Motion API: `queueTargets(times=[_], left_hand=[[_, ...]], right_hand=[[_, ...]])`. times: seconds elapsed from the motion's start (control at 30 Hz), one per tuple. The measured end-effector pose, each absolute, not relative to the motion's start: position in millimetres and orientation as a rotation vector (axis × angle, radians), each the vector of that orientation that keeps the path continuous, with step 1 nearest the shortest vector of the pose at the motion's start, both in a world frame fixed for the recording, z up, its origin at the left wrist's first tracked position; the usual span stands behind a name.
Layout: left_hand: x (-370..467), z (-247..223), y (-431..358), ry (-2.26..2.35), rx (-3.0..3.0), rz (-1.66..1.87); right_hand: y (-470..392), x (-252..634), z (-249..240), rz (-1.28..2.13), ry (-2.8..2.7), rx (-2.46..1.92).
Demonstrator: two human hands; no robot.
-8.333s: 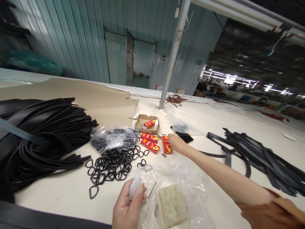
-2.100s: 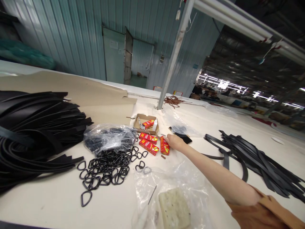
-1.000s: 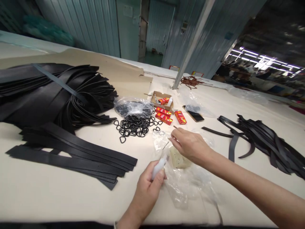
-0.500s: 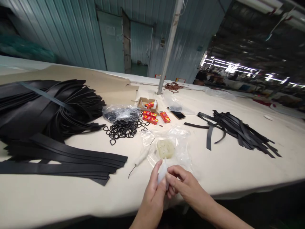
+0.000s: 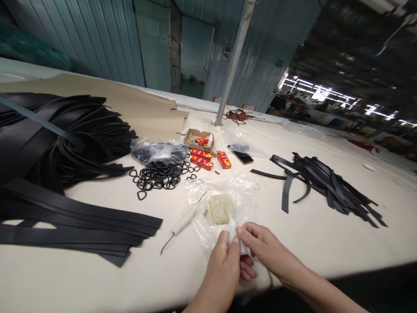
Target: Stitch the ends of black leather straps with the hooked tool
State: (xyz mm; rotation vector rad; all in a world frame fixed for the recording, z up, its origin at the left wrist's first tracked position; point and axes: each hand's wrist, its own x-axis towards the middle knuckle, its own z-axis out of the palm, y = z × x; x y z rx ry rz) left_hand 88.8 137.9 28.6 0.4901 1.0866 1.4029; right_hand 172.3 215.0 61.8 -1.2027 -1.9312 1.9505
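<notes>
White plastic, a small tube (image 5: 233,232), sits pinched between my left hand (image 5: 224,269) and right hand (image 5: 260,248), both closed on it just in front of the pale block (image 5: 220,208) on its clear bag (image 5: 224,191), so my fingertips can work its tip. The awl (image 5: 180,224) lies left of the block.

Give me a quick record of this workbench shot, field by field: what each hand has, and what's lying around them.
left hand: grips a small white handle from the left
right hand: fingertips pinch the same white handle from the right
just beyond the hands: pale block on a clear plastic bag
left of the bag: white-handled awl lying on the table
middle of the table: loose black D-rings, red boxes, phone
left side: black straps piled and laid flat
right side: smaller heap of black strips
</notes>
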Motion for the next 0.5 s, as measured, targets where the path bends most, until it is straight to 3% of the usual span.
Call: queueTargets(times=[0.23,0.33,0.5], left_hand=[[86.5,30.1,154.4,0.938,0.360,1.289],[86.0,31.5,162.2,0.952,0.347,1.289],[84.3,29.1,169.2,0.950,0.360,1.306]], right_hand=[[243.8,173.9,63.8,1.640,-2.248,-1.355],[248.5,174.2,62.4,1.722,-2.248,-1.297],[246.0,167.9,68.0,2.189,-2.043,-1.141]])
